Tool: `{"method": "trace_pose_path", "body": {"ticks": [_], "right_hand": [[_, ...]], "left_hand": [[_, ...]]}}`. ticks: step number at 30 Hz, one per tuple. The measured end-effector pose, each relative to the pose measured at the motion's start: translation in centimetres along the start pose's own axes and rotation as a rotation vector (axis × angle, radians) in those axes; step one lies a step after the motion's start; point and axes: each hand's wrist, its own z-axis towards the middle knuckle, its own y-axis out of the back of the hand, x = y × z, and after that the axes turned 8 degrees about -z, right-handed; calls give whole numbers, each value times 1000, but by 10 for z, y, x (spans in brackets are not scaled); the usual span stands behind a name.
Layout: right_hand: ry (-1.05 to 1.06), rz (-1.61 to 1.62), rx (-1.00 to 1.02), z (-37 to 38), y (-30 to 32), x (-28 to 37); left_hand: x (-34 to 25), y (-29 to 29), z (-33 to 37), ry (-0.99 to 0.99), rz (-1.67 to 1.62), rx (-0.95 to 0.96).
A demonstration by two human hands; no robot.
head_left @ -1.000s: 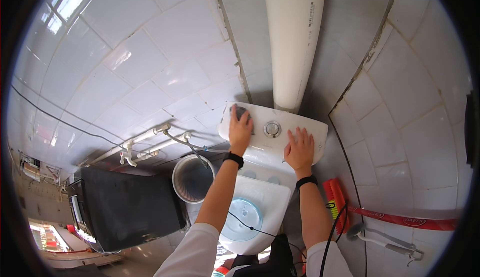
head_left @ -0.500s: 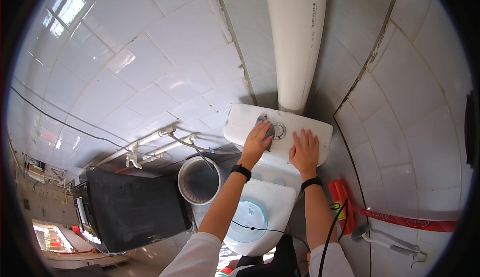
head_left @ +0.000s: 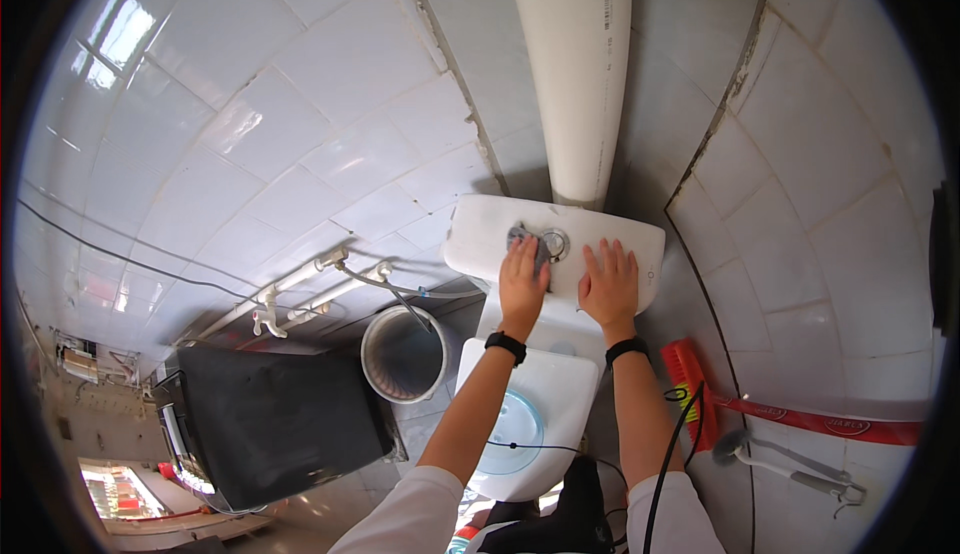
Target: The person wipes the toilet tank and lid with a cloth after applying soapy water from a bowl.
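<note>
A white toilet tank lid (head_left: 480,232) lies in front of me, with a round chrome flush button (head_left: 556,244) near its middle. My left hand (head_left: 522,289) presses a crumpled grey cloth (head_left: 518,236) against the lid, just left of the button. Its fingers cover much of the cloth. To the right of the button, my right hand (head_left: 608,289) rests flat on the lid, fingers spread, holding nothing. Below the tank is the white toilet seat cover (head_left: 565,384), with a round light-blue translucent item (head_left: 510,434) on it, partly behind my left forearm.
A thick white pipe (head_left: 578,74) rises behind the tank. To the left are a white bucket (head_left: 440,349), a water tap (head_left: 268,319) with pipes and hose, and a large black box-shaped object (head_left: 280,424). A red brush-like item (head_left: 690,394) and a long-handled brush (head_left: 790,469) stand right.
The view has shifted slightly. My left hand has drawn a little toward me relative to the button, with the cloth still under its fingers. My right hand stays flat on the lid.
</note>
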Motion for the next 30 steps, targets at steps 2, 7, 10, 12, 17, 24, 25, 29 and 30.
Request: {"method": "trace_pose_path", "body": {"ticks": [2, 7, 10, 12, 17, 24, 25, 29, 30], "right_hand": [[10, -9, -20, 0, 2, 0], [1, 41, -19, 1, 3, 6], [4, 19, -30, 2, 3, 3], [3, 14, -33, 2, 4, 4], [17, -3, -27, 0, 0, 0], [11, 10, -13, 0, -1, 1], [10, 18, -13, 0, -1, 2], [10, 14, -24, 0, 2, 1], [10, 15, -24, 0, 2, 2]], "left_hand": [[0, 6, -8, -29, -38, 46], [49, 30, 5, 25, -48, -24], [67, 47, 28, 136, 23, -16], [71, 50, 32, 126, 70, -44], [30, 12, 2, 109, 112, -194], [-20, -12, -28, -51, -102, -10], [-14, -9, -28, -93, -132, 37], [25, 16, -16, -72, -64, -25], [39, 23, -12, -23, -27, -81]]}}
